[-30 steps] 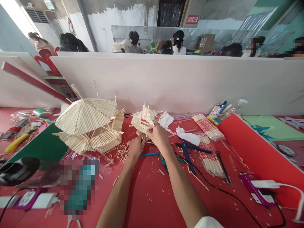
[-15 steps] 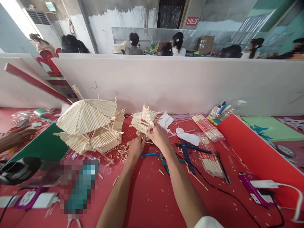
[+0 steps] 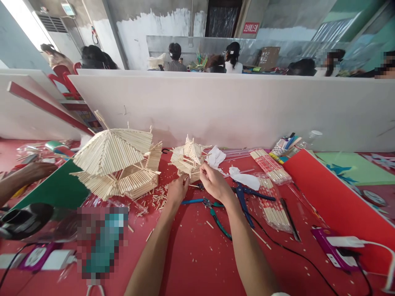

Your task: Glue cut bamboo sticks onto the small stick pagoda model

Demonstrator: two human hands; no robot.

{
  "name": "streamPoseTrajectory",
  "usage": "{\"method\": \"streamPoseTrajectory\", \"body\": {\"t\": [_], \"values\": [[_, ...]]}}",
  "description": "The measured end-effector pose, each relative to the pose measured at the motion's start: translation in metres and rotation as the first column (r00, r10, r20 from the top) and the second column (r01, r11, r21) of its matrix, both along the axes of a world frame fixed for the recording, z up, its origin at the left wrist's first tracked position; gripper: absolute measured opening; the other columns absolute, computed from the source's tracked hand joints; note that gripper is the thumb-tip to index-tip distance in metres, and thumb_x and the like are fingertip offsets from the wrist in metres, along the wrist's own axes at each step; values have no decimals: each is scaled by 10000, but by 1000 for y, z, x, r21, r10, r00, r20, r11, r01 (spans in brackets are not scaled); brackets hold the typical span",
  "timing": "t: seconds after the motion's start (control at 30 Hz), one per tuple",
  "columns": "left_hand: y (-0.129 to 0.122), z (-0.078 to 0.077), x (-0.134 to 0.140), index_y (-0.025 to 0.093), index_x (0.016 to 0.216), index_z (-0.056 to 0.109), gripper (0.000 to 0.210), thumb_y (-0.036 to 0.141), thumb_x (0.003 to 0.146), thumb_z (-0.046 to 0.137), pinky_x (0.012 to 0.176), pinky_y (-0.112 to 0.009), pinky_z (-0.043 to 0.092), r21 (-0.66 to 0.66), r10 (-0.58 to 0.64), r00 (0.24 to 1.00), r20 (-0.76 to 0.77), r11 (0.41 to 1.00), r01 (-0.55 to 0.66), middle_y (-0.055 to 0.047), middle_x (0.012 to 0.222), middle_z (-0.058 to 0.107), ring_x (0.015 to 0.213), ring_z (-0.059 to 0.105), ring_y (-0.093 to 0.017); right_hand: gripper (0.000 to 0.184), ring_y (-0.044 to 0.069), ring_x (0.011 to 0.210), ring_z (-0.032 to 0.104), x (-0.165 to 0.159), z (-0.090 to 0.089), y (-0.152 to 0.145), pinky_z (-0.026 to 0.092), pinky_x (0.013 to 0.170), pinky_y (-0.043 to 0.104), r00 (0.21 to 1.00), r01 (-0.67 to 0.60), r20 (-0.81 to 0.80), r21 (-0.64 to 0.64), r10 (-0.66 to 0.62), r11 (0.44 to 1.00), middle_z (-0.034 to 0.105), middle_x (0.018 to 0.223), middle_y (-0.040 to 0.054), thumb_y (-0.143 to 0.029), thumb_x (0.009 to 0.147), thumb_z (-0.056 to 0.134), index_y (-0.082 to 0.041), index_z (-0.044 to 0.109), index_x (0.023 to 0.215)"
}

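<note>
A small pavilion model (image 3: 186, 158) built from pale wooden sticks stands at the middle of the red table. My left hand (image 3: 178, 190) is closed at its front lower edge, thumb and fingertips gripping the rim. At the model's right side, my right hand (image 3: 213, 181) is closed in a pinch; what lies between the fingertips is hidden or too small to see. Left of both hands stands a larger stick pavilion model (image 3: 114, 152) with a two-tier roof. Green-handled pliers (image 3: 216, 216) lie between my forearms. A dark blue cutter (image 3: 242, 201) rests beyond my right wrist.
Packs of wooden sticks (image 3: 273, 205) and a black pen-like tool (image 3: 290, 220) lie on the right, near a red divider (image 3: 333, 205). Stick scraps (image 3: 159, 197) are scattered by my left hand. Another person's hand (image 3: 40, 170) is behind the green divider (image 3: 58, 191).
My right hand has shifted right and slightly down along the small model, uncovering more of its front. My left hand stays put. The other person's hand at far left has moved right.
</note>
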State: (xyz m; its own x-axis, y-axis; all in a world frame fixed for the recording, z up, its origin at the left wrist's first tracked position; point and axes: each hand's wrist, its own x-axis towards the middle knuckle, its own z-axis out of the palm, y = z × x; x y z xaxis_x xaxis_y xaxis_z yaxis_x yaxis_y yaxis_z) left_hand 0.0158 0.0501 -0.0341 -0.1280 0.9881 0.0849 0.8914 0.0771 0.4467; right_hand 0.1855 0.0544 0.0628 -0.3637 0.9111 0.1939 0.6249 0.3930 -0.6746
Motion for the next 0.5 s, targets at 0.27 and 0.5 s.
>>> {"method": "streamPoseTrajectory", "body": {"t": [0.27, 0.5], "values": [[-1, 2, 0, 296, 1264, 693, 343, 420, 1047, 458, 812, -267, 468, -20, 7, 1000, 7, 1000, -7, -85, 1055, 794, 982, 747, -226, 211, 166, 625, 445, 19, 8, -1, 269, 612, 283, 975, -90, 198, -64, 101, 994, 488, 659, -33, -225, 960, 345, -245, 400, 758], [-1, 2, 1, 287, 1249, 698, 331, 409, 1044, 469, 802, -267, 467, -19, 13, 1000, 4, 1000, -13, -86, 1049, 794, 972, 747, -229, 302, 152, 610, 447, 37, 13, 9, 245, 600, 282, 935, -142, 319, -65, 156, 988, 538, 646, -23, -247, 997, 402, -228, 449, 699]]}}
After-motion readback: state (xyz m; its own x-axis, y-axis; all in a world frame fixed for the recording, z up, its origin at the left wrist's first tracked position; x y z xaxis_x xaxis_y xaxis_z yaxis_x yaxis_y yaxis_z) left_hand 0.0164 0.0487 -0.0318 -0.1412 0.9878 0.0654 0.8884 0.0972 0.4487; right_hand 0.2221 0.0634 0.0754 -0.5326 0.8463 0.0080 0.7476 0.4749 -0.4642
